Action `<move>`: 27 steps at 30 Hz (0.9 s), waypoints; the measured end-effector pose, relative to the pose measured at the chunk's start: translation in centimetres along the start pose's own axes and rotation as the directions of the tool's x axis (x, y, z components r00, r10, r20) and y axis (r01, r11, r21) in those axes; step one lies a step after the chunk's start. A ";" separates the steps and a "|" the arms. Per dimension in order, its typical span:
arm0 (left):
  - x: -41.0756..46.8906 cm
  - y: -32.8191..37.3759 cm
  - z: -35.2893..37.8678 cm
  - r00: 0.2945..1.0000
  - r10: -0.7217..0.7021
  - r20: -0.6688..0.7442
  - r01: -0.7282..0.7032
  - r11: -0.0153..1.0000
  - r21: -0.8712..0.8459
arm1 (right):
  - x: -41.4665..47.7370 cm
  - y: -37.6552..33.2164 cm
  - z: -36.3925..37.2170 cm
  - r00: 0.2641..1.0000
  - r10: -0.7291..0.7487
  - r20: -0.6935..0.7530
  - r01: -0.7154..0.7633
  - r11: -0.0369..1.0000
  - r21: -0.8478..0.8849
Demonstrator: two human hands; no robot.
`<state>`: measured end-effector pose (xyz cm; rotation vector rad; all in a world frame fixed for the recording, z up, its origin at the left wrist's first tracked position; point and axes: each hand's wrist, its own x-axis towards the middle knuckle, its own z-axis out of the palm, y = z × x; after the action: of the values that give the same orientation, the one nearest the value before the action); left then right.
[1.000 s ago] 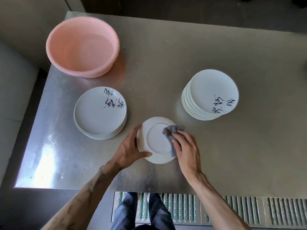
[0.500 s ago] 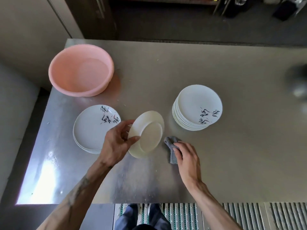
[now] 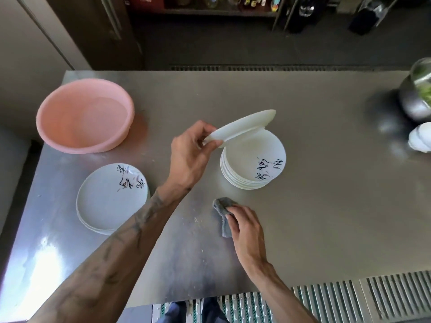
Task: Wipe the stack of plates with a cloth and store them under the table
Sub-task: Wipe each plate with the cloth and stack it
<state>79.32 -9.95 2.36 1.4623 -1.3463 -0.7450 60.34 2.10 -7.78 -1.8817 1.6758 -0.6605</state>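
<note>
One plate [image 3: 242, 127]: tilted, near rim pinched by left hand [image 3: 189, 157] fingers above the stack [image 3: 254, 169] at 1 o'clock from the cloth [image 3: 221, 205], likely for laying on top. That cloth: pinned to the surface [image 3: 326, 206] under right hand [image 3: 247, 227], fingers curled over it, probably parked for the next wipe. Other stack [image 3: 109, 199]: 9 o'clock.

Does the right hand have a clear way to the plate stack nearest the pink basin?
Probably not: the left forearm lies between right hand and stack, and the hand grips the cloth.
</note>
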 end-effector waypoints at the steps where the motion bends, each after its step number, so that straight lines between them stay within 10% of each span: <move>1: 0.2 -0.4 0.8 1.000 0.016 0.014 -0.016 1.000 0.019 | 0.1 0.1 -0.1 1.000 0.003 0.001 -0.003 1.000 0.001; 27: 1.2 -7.4 4.5 0.904 0.155 0.398 -0.273 0.926 0.259 | 0.6 1.2 0.6 1.000 0.021 0.017 -0.021 1.000 -0.020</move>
<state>78.14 -12.88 -5.77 1.4191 -1.9591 -0.7090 59.97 1.47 -9.03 -1.8754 1.6946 -0.6199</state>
